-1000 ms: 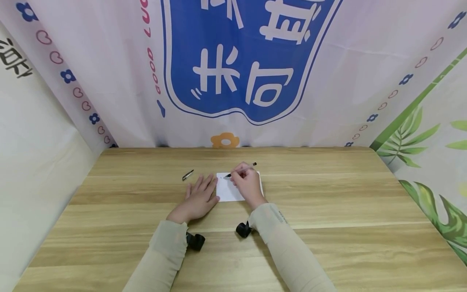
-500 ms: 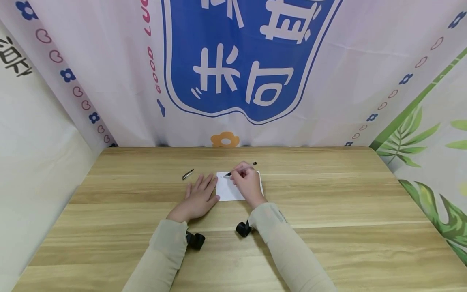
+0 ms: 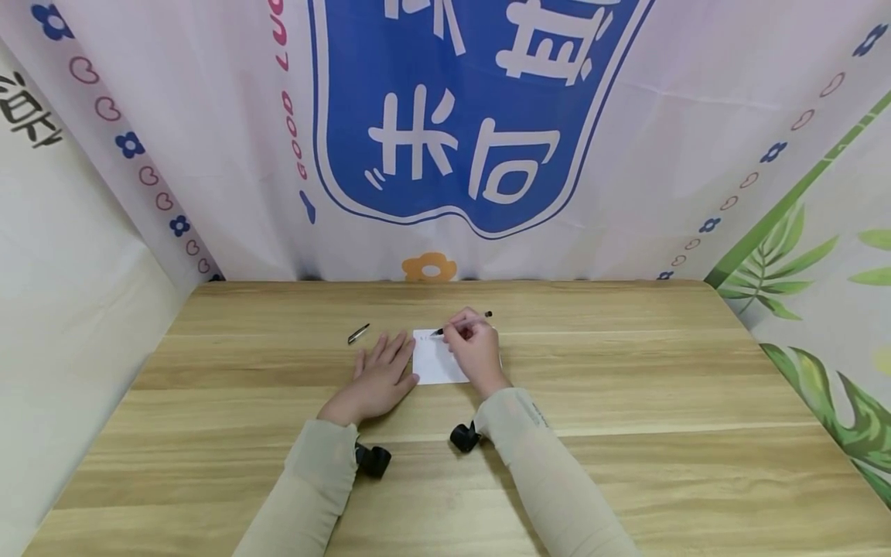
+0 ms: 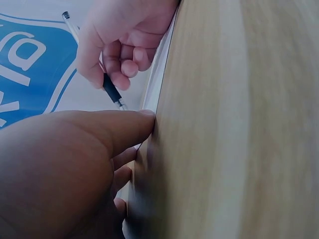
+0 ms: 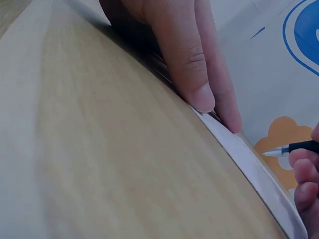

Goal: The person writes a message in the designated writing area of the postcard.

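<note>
From my remote station I log: right hand [image 3: 476, 352] holds a black pen [image 3: 462, 322], fingers [image 4: 115, 59] curled and pinching the barrel, tip over the far-left corner of a white card [image 3: 437, 362] lying flat on the wood counter [image 3: 626, 387], approx. centre. Left hand [image 3: 379, 379] lies flat w/ fingers [image 5: 192, 69] straight and close together, thumb side touching the card's left edge. 1 pen cap [image 3: 358, 333] sits just beyond the left hand, apart from it. Printed backdrop [image 3: 459, 116] hangs behind.
</note>
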Motion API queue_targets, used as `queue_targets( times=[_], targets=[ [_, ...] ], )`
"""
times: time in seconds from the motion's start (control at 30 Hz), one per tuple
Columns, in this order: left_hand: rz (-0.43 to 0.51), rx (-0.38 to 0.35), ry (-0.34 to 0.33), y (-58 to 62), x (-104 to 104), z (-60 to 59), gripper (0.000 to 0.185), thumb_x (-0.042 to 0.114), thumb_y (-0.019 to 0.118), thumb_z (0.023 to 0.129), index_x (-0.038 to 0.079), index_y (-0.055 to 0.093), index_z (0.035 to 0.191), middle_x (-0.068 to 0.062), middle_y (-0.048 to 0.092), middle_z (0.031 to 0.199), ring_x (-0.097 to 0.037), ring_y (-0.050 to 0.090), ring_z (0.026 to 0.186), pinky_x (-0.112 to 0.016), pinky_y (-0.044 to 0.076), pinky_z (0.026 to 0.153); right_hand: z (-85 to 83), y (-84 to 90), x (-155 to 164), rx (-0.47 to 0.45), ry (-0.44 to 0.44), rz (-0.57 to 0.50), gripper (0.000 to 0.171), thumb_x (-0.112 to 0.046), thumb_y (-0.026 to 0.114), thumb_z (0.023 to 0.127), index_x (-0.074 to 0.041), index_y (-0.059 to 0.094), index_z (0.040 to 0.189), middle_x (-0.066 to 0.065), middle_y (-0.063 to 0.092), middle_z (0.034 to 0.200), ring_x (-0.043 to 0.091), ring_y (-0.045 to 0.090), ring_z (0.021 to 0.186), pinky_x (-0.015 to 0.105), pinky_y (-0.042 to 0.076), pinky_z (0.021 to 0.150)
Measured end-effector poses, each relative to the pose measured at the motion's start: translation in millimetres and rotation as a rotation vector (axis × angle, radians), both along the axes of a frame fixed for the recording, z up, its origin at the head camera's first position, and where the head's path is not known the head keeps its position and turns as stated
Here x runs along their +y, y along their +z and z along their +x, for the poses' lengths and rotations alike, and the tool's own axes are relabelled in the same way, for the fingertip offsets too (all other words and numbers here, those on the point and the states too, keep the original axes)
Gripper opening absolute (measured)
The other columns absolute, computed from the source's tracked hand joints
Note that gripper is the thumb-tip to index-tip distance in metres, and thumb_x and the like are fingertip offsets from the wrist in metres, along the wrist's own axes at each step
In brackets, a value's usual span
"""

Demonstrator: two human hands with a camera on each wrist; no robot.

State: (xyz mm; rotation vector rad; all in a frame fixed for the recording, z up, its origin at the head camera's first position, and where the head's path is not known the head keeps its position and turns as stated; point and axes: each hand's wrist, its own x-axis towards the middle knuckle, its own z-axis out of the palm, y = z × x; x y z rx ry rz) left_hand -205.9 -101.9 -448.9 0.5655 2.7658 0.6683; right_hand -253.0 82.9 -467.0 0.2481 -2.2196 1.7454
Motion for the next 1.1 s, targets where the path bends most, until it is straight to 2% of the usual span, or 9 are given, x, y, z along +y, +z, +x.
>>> queue_targets(
  times=[0.17, 1.1],
  targets=[
    [0.006, -0.004, 0.001, -3.4, -0.8, -1.8, 0.062, 0.036, 0.040, 0.100, 0.011, 0.016, 0.151, -0.011, 0.004, 0.157, -0.034, -0.008, 0.142, -0.062, -0.007, 0.106, -5.1, -6.9, 1.0, -0.007, 0.010, 0.014, 0.013, -0.003, 0.062, 0.086, -0.009, 0.062, 0.074, 0.001, 0.062, 0.067, 0.015, 0.056, 0.053, 0.025, 0.047, 0.048],
    [-0.011, 0.001, 0.009, -1.3, 0.1, 0.3, 0.062, 0.036, 0.042, 0.100, 0.011, 0.016, 0.151, -0.010, 0.005, 0.157, -0.034, -0.006, 0.142, -0.064, -0.005, 0.105, -5.7, -9.2, 0.8, -0.037, 0.015, 0.020, 0.011, -0.005, 0.062, 0.087, -0.009, 0.062, 0.076, 0.001, 0.062, 0.067, 0.015, 0.057, 0.054, 0.025, 0.047, 0.048]
  ],
)
